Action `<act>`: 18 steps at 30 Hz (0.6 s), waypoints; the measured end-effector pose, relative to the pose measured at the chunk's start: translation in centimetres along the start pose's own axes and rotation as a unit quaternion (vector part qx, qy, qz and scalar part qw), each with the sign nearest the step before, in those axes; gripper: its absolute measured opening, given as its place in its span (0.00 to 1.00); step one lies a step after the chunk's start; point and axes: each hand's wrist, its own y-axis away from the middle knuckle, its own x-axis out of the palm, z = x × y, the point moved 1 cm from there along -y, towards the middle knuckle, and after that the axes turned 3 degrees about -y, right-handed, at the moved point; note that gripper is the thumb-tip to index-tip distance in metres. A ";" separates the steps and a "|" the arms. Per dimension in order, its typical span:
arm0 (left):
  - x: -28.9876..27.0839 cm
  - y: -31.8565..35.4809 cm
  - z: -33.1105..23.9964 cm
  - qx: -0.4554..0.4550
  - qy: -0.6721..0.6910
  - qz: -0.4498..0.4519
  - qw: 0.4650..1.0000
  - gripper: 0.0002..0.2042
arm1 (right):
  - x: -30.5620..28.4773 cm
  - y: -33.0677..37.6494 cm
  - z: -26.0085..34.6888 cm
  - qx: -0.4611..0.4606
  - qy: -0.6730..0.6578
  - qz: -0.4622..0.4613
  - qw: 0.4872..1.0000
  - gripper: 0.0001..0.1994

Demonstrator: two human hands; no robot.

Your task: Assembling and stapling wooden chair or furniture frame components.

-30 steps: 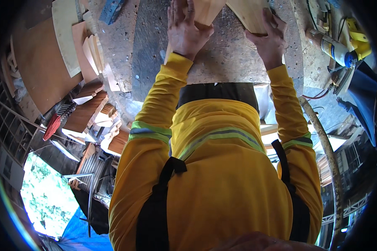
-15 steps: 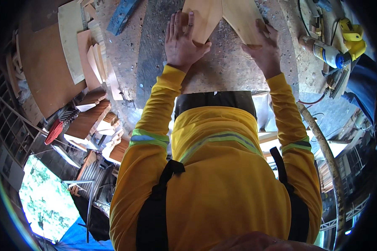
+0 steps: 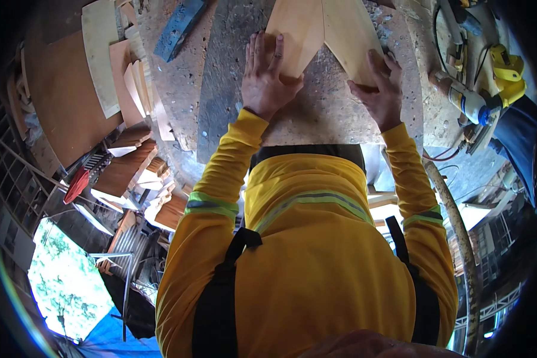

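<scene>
Two pale wooden boards lie on the workbench and meet at the top of the view, forming an upside-down V: a left board (image 3: 295,39) and a right board (image 3: 355,45). My left hand (image 3: 268,77) rests on the near end of the left board. Its fingers stretch forward and apart, with the thumb out at the board's cut end. On the near end of the right board lies my right hand (image 3: 383,92), fingers spread and slightly bent, thumb pointing left. The far ends of both boards run out of view.
A blue-painted block (image 3: 178,30) sits at the bench's upper left. To the right are a white-and-blue bottle (image 3: 468,101), a yellow tool (image 3: 508,71) and cables. Brown panels (image 3: 68,101) and stacked offcuts (image 3: 128,170) fill the left side. A curved pipe (image 3: 456,209) stands at right.
The whole bench, with boards and hands, sits slightly lower in the picture. Both hands stay on the same boards, and the boards still meet in the upside-down V.
</scene>
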 end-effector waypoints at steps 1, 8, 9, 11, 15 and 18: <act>-0.1 -0.1 -0.1 -0.006 0.004 0.004 1.000 0.46 | -0.1 -0.1 0.0 0.011 -0.013 0.000 1.000 0.41; -0.2 -0.7 -0.1 -0.008 0.014 0.023 1.000 0.45 | 0.3 -0.8 0.2 0.007 -0.027 0.005 1.000 0.28; -0.2 -0.8 0.0 -0.007 0.014 0.024 1.000 0.45 | 0.5 -0.8 0.0 0.039 -0.056 -0.014 0.998 0.25; -0.1 -0.8 0.2 -0.007 0.015 0.030 0.999 0.45 | 0.5 -0.8 -0.5 0.076 -0.085 -0.029 0.993 0.22; 0.1 -0.7 0.3 0.000 0.018 0.030 0.999 0.45 | 0.5 -0.8 -0.8 -0.105 0.019 0.035 0.994 0.19; 0.1 -0.6 0.2 -0.008 0.012 0.032 0.999 0.44 | 0.4 -0.8 -0.5 -0.032 -0.019 0.024 0.999 0.22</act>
